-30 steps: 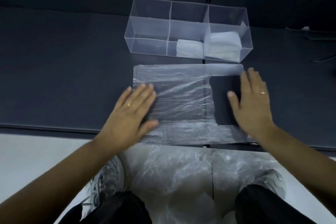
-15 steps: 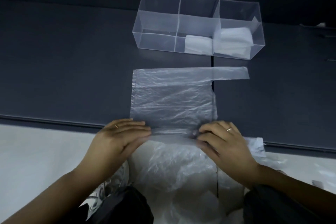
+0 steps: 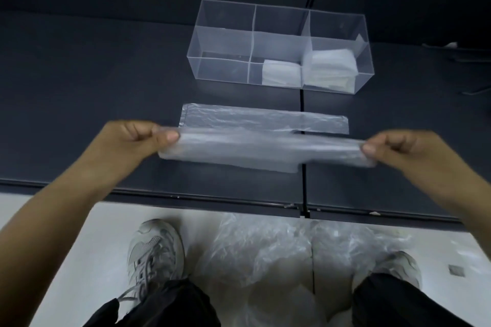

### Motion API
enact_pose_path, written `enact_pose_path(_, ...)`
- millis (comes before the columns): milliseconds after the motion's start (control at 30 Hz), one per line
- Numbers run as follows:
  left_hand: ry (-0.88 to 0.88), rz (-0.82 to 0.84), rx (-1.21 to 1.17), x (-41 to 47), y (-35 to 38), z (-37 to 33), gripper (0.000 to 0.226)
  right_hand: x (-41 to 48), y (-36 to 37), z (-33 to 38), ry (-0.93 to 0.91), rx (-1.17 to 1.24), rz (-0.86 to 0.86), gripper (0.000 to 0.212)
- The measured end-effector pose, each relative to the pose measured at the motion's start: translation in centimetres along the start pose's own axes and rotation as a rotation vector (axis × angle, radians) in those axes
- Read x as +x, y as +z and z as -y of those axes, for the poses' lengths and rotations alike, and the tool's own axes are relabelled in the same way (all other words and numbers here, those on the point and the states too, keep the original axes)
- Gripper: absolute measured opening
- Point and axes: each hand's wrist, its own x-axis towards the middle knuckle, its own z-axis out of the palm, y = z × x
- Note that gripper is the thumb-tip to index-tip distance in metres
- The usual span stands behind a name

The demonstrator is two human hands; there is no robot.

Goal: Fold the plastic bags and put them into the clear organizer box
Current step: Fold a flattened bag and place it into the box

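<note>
A translucent plastic bag (image 3: 255, 138) lies on the dark table, its near half lifted and folded over toward the far edge. My left hand (image 3: 138, 138) pinches the raised fold at its left end. My right hand (image 3: 393, 148) pinches the same fold at its right end, by the handle strip. Beyond the bag stands the clear organizer box (image 3: 223, 42) with three compartments. Folded bags (image 3: 329, 66) fill the right compartment, and one folded bag (image 3: 281, 71) lies in the middle one. The left compartment holds nothing.
The dark table (image 3: 93, 87) ends in a front edge near my body. A heap of loose plastic bags (image 3: 279, 260) lies on the pale floor between my shoes (image 3: 154, 252). A seam runs across the table under the bag.
Both hands went from pressing flat on the bag to gripping its near edge, then lifted that edge and carried it forward, spreading apart to the bag's two ends.
</note>
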Motion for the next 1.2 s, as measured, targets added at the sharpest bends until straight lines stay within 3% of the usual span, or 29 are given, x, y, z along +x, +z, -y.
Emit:
enact_pose_path(100, -0.042, -0.062, -0.024, 3.4, 0.7, 0.7, 0.011, 3.6, 0.7, -1.4, 0.085, 0.045, -0.114, 0.017)
enact_pose_path(233, -0.072, -0.108, 0.113, 6.4, 1.9, 2.5, 0.017, 6.8, 1.9, -3.2, 0.168, -0.057, -0.211, 0.016)
enact_pose_path(367, -0.055, -0.179, 0.19, 7.5, 2.5, 3.6, 0.025, 8.2, 2.2, -3.5, 0.158, -0.109, -0.295, 0.026)
enact_pose_path(567, -0.02, -0.291, 0.38, 7.0, 3.3, 3.3, 0.019, 9.0, 2.7, -3.4, 0.169, -0.205, -0.358, 0.027)
enact_pose_path(633, 0.099, -0.426, 0.495, 6.2, 3.8, 2.8, 0.009, 9.2, 2.8, -3.5, 0.176, -0.235, -0.37, 0.027)
enact_pose_path(700, 0.37, -0.479, 0.632, 5.0, 4.8, 2.6, 0.006, 9.3, 2.9, -3.6, 0.181, -0.254, -0.382, 0.027)
enact_pose_path(800, 0.571, -0.256, 0.815, 3.8, 6.6, 3.4, 0.023, 9.5, 2.9, -3.7, 0.177, -0.278, -0.394, 0.027)
enact_pose_path(900, 0.445, -0.048, 0.929, 3.7, 6.9, 4.3, 0.046, 9.4, 2.9, -3.2, 0.195, -0.325, -0.386, 0.023)
enact_pose_path(967, 0.394, -0.005, 1.023, 3.9, 6.6, 5.1, 0.061, 9.0, 3.2, -2.2, 0.199, -0.353, -0.415, 0.018)
enact_pose_path(1033, 0.355, 0.014, 1.101, 4.0, 6.5, 5.6, 0.073, 8.5, 4.3, -0.5, 0.094, -0.487, -0.523, 0.017)
enact_pose_path(1100, 0.331, 0.027, 1.147, 4.0, 6.6, 5.8, 0.08, 7.7, 6.9, 1.9, -0.156, -0.556, -0.544, 0.024)
enact_pose_path(1200, 0.309, 0.045, 1.185, 4.0, 6.6, 5.6, 0.091, 6.7, 12.8, 5.5, -0.457, -0.498, -0.148, 0.044)
